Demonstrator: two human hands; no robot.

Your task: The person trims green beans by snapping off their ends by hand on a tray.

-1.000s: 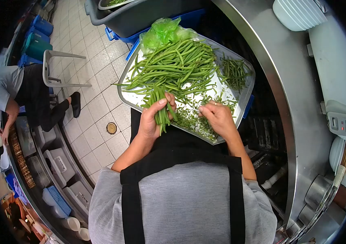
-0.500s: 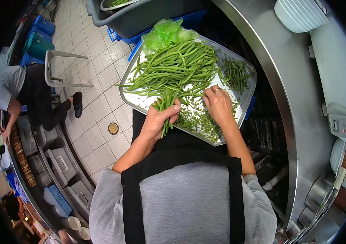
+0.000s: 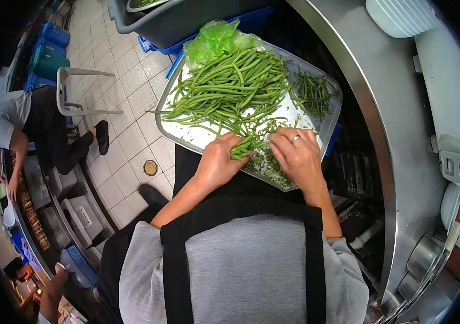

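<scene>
My left hand is closed around a small bunch of green beans, their ends pointing to the right. Close beside it, my right hand, with a ring on one finger, pinches the end of a bean from that bunch. Both hands are over the near edge of a metal tray. On the tray lie a large pile of green beans, a smaller heap of thinner, darker beans at the right, and scattered bean ends under my hands. A green plastic bag sits at the far corner.
A grey tub stands beyond the tray. Along the right runs a steel counter with stacked white bowls and a scale. At left, a person bends near a chair; another person's hand shows lower left.
My left hand has turned, bringing the bunch from upright to pointing right, nearer my right hand. My right hand has come slightly down to the bean ends. Another person's arm has appeared lower left.
</scene>
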